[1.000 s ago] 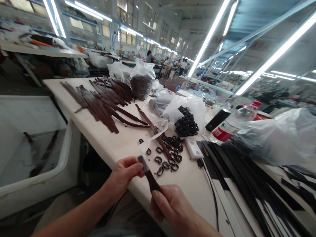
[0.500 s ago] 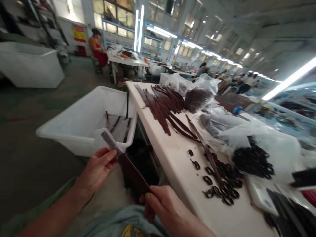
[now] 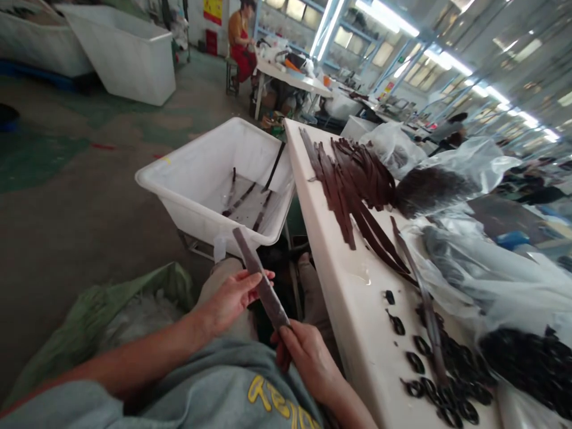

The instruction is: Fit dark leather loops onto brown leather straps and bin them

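Note:
A flat dark brown strap (image 3: 267, 295), greyish along its face, slants across my lap between both hands. My left hand (image 3: 232, 298) pinches it around the middle, thumb on top, and its far end sticks out past the fingers. Around the near end, my right hand (image 3: 306, 351) is closed, hiding that end. On the white table (image 3: 322, 262) to the right lie many similar brown straps (image 3: 353, 179). Small black rings or buckles (image 3: 415, 361) are scattered nearer me, with one long strap (image 3: 422, 298) lying across them.
A white bin (image 3: 196, 185) with a few dark strips inside stands ahead, beside the table. Clear plastic bags (image 3: 465, 179) cover the table's right side. A green sack (image 3: 134, 304) lies at my left. Farther off, a person (image 3: 241, 42) sits at another table.
The view has swung left and downward. The strap has turned so its greyish face shows along its length, and my left hand now grips nearer its middle, closer to my right hand.

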`<state>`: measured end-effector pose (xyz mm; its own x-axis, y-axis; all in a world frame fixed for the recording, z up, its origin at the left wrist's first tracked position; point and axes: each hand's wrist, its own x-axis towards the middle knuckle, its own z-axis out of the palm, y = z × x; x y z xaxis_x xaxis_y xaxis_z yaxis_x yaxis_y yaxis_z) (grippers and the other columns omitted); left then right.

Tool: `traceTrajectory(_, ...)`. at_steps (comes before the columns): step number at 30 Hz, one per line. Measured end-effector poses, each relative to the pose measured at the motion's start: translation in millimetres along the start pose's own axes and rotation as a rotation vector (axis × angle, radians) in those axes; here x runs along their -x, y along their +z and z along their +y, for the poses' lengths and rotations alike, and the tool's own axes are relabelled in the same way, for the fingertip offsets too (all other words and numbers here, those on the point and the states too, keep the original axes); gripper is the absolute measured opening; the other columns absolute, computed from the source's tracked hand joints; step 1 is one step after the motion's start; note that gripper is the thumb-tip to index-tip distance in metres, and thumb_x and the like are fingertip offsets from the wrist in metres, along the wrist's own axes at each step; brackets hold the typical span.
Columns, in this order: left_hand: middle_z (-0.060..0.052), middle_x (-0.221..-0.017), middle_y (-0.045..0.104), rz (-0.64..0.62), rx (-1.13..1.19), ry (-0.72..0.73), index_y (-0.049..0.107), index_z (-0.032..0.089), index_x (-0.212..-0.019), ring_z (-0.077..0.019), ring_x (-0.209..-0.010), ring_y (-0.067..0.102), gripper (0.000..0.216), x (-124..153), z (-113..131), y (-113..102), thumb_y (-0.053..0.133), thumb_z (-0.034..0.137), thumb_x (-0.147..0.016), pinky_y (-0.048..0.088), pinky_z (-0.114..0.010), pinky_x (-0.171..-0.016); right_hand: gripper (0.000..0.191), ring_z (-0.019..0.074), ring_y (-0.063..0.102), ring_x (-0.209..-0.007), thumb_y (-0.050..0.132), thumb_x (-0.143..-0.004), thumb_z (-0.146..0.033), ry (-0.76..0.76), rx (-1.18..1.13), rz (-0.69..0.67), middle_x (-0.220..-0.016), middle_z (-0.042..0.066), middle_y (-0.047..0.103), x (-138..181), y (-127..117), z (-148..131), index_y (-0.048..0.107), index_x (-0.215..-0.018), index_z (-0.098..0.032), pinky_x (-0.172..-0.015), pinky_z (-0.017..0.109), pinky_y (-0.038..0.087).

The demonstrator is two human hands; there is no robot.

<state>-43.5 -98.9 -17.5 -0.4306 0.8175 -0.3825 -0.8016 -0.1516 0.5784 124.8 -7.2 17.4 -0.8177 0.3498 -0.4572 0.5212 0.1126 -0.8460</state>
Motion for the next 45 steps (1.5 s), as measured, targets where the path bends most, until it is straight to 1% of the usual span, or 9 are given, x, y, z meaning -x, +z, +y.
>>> traceTrajectory(7,-0.009,-0.082,0.075,-0.153,-0.239,-0.046,0.078,0.014,-0.087,-0.0159,-0.069,0.063,0.031,4,-30,21,0.086,0.034,-0.065,0.049,-0.027,-0.069,0.049,0.0146,0.057,-0.051,0.038,-0.097,-0.058,-0.045,-0.023,0.121,-0.060,0.002,0.063,-6,-6,9,0.060,-0.084,-0.016,-0.053,0.025,0.044)
traceTrajectory(12,-0.008,-0.076,0.074,0.009,-0.127,-0.049,0.077,0.013,-0.090,-0.0160,-0.067,0.065,0.039,-12,-20,16,0.087,0.038,-0.062,0.048,-0.026,-0.064,0.038,0.0158,0.064,-0.062,0.044,-0.097,-0.049,-0.036,0.021,0.051,-0.079,0.004,0.069,19,-8,27,0.062,-0.104,-0.016,-0.061,0.026,0.048)
traceTrajectory(16,-0.008,-0.079,0.074,0.053,-0.045,-0.055,0.075,0.014,-0.097,-0.0164,-0.069,0.066,0.047,-22,-14,12,0.090,0.034,-0.057,0.050,-0.026,-0.066,0.044,0.0166,0.064,-0.059,0.037,-0.099,-0.051,0.005,-0.039,0.090,-0.070,0.003,0.067,33,-7,39,0.062,-0.095,-0.016,-0.059,0.027,0.048)
traceTrajectory(22,-0.007,-0.072,0.072,-0.079,-0.170,-0.224,0.076,0.011,-0.080,-0.0156,-0.064,0.064,0.035,-4,-43,18,0.089,0.034,-0.059,0.050,-0.026,-0.062,0.047,0.0162,0.060,-0.050,0.039,-0.097,-0.057,0.024,-0.151,0.066,-0.059,0.002,0.064,21,-2,31,0.059,-0.083,-0.017,-0.051,0.026,0.046)
traceTrajectory(26,-0.004,-0.066,0.069,-0.219,-0.164,-0.305,0.077,0.010,-0.092,-0.0111,-0.057,0.058,0.040,-1,-49,17,0.088,0.033,-0.061,0.046,-0.022,-0.056,0.047,0.0151,0.059,-0.049,0.039,-0.097,-0.056,-0.056,-0.117,0.103,-0.057,0.002,0.063,11,-2,24,0.059,-0.079,-0.018,-0.052,0.025,0.046)
traceTrajectory(30,-0.011,-0.102,0.074,-0.112,0.066,-0.223,0.075,0.014,-0.102,-0.0198,-0.086,0.069,0.043,-24,-30,12,0.084,0.039,-0.068,0.055,-0.029,-0.076,0.043,0.0144,0.060,-0.051,0.041,-0.098,-0.053,-0.028,-0.147,0.081,-0.058,0.001,0.064,11,-1,33,0.060,-0.080,-0.018,-0.052,0.024,0.046)
traceTrajectory(33,-0.011,-0.095,0.075,-0.038,0.021,-0.202,0.076,0.012,-0.091,-0.0187,-0.082,0.069,0.030,-29,-31,15,0.084,0.032,-0.069,0.055,-0.028,-0.074,0.044,0.0147,0.059,-0.047,0.042,-0.096,-0.054,0.035,-0.196,0.123,-0.056,0.001,0.063,10,3,40,0.059,-0.078,-0.018,-0.048,0.024,0.046)
traceTrajectory(38,-0.011,-0.085,0.075,-0.128,-0.118,-0.252,0.077,0.010,-0.092,-0.0172,-0.072,0.067,0.037,-13,-51,24,0.086,0.034,-0.066,0.052,-0.026,-0.067,0.045,0.0142,0.057,-0.046,0.041,-0.096,-0.054,0.001,-0.187,0.208,-0.053,0.001,0.062,6,2,38,0.058,-0.076,-0.018,-0.049,0.023,0.044)
traceTrajectory(45,-0.010,-0.092,0.075,-0.039,-0.047,-0.088,0.076,0.012,-0.089,-0.0176,-0.080,0.068,0.035,-39,-27,25,0.086,0.035,-0.065,0.054,-0.027,-0.072,0.043,0.0151,0.058,-0.047,0.040,-0.096,-0.053,0.029,-0.170,0.154,-0.054,0.000,0.062,14,1,48,0.058,-0.077,-0.019,-0.048,0.024,0.044)
